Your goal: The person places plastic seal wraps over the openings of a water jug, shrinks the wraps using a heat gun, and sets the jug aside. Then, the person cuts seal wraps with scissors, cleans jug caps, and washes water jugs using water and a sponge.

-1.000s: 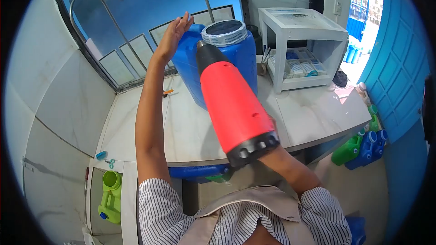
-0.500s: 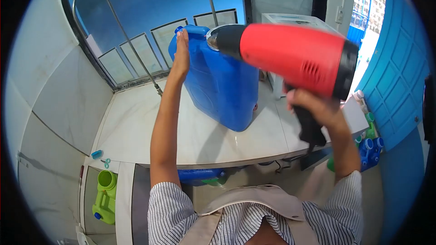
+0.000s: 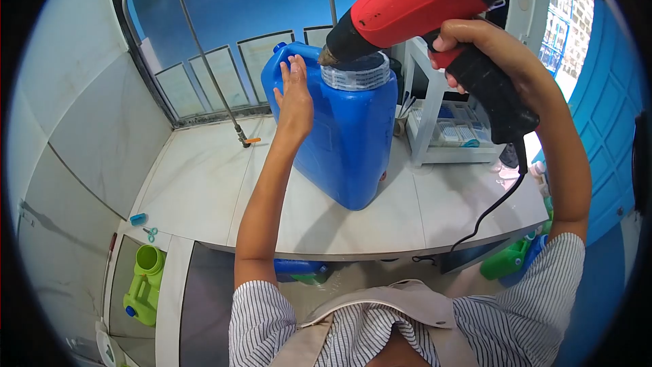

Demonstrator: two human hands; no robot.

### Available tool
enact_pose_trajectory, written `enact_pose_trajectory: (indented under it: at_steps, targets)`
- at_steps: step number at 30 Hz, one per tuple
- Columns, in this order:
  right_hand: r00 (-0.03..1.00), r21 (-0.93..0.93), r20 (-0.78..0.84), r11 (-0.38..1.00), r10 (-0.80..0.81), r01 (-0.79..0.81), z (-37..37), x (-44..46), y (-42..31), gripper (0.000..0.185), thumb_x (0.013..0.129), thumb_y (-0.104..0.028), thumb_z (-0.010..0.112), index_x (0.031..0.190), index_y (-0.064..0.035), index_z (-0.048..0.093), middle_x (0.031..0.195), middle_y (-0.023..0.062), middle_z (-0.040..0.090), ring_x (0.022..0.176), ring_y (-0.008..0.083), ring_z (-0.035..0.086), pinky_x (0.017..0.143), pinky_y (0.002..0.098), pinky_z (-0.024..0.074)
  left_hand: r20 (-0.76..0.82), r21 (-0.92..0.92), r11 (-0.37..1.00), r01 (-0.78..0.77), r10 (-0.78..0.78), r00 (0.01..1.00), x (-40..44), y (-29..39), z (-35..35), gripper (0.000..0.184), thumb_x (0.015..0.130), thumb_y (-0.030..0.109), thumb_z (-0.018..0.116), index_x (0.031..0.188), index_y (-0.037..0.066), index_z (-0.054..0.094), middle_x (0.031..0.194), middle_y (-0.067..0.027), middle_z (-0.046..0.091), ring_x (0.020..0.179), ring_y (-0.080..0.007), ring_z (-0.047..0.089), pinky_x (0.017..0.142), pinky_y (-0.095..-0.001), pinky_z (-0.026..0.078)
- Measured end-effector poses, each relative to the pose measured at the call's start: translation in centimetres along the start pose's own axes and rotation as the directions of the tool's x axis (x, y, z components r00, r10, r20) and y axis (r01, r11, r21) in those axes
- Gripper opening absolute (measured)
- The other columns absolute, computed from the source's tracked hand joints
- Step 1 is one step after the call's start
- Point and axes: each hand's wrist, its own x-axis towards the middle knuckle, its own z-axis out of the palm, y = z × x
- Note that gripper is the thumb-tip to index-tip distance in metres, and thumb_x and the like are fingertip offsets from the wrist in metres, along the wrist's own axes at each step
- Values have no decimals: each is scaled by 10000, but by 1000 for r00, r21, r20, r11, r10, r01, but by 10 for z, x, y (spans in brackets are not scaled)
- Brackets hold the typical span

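Note:
A large blue jug [image 3: 353, 136] stands upright on the pale counter [image 3: 197, 190]. Clear printed film wraps the neck [image 3: 354, 76] around its dark cap. My left hand [image 3: 294, 98] lies against the jug's side near its handle, fingers extended and apart. In my right hand [image 3: 475, 54] is a red and black heat gun [image 3: 414, 0], held by its black grip, its metal nozzle close to the left edge of the cap. The gun's cord hangs down over the counter's front edge.
A white shelf unit [image 3: 424, 122] with trays stands behind and right of the jug. A curved metal tap [image 3: 197, 44] rises at the back left. Small scissors [image 3: 151, 234] lie at the left corner, above a green jug [image 3: 144, 285]. More containers [image 3: 504, 260] sit low at right.
The heat gun has swung from the jug's front round to its right, now angled down from above. My right hand has risen with it. My left hand stays at the jug.

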Motion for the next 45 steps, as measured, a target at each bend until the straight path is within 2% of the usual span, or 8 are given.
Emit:
enact_pose_trajectory:
  at_steps: [13, 27, 31, 36, 38, 40, 44, 45]
  targets:
    - [997, 167, 79, 986, -22, 8, -62, 58, 45, 216, 740, -249, 616, 803, -47, 568, 684, 58, 593, 500, 96, 584, 470, 191, 504, 75, 303, 938, -169, 153, 985, 26, 20, 16, 602, 961, 368, 113, 1220, -35, 478, 1251, -182, 497, 1279, -292, 336, 1077, -434, 131]
    - [997, 533, 11, 843, 80, -74, -137, 9, 173, 301, 727, -231, 573, 904, 10, 549, 747, 93, 594, 528, 122, 568, 473, 216, 488, 482, 320, 947, 22, -183, 857, 75, 61, 44, 687, 908, 567, 114, 1380, 108, 309, 1443, -108, 256, 1364, -248, 133, 1111, -332, 79]
    - [995, 614, 64, 783, 74, -98, -110, -22, 218, 365, 690, -254, 532, 911, 37, 540, 782, 124, 583, 545, 144, 560, 480, 246, 486, 516, 419, 908, -27, -214, 829, 83, 64, 58, 766, 851, 668, 95, 1400, 163, 273, 1459, -94, 223, 1371, -282, 80, 1102, -431, 23]
    - [993, 573, 74, 819, -90, 32, -69, -48, 245, 352, 679, -248, 550, 903, 22, 527, 743, 104, 548, 614, 158, 559, 569, 269, 459, 564, 346, 935, 79, -274, 779, 91, 63, 55, 792, 844, 689, 99, 1415, 152, 217, 1442, -113, 253, 1335, -269, 212, 1091, -385, 107]
    - [955, 701, 177, 712, -238, 48, -53, -52, 276, 242, 803, -163, 589, 968, 6, 533, 863, 77, 545, 747, 148, 572, 662, 300, 478, 574, 246, 955, 168, -283, 768, 97, 56, 51, 804, 842, 693, 97, 1414, 142, 220, 1428, -120, 282, 1317, -263, 260, 1087, -374, 126]
    - [977, 603, 12, 781, -214, 163, -24, -67, 278, 283, 744, -161, 587, 958, 10, 521, 770, 85, 550, 689, 165, 555, 621, 286, 459, 609, 113, 971, 209, -234, 758, 96, 61, 48, 818, 846, 691, 99, 1411, 114, 227, 1410, -127, 310, 1287, -244, 318, 1082, -346, 149]
    - [927, 253, 79, 907, -367, 337, -2, -81, 296, 244, 758, -61, 588, 994, -11, 551, 794, 62, 563, 724, 155, 556, 665, 302, 462, 538, 3, 973, 233, -197, 820, 87, 75, 41, 809, 859, 674, 114, 1405, 90, 241, 1418, -138, 295, 1293, -236, 313, 1076, -336, 173]
    - [928, 417, 118, 866, -353, 276, -1, -84, 297, 313, 783, -121, 613, 1074, -32, 541, 962, 81, 561, 885, 171, 544, 752, 318, 458, 538, 25, 982, 187, -171, 825, 90, 71, 40, 845, 808, 728, 89, 1402, 153, 261, 1432, -176, 232, 1337, -308, 204, 1092, -446, 94]
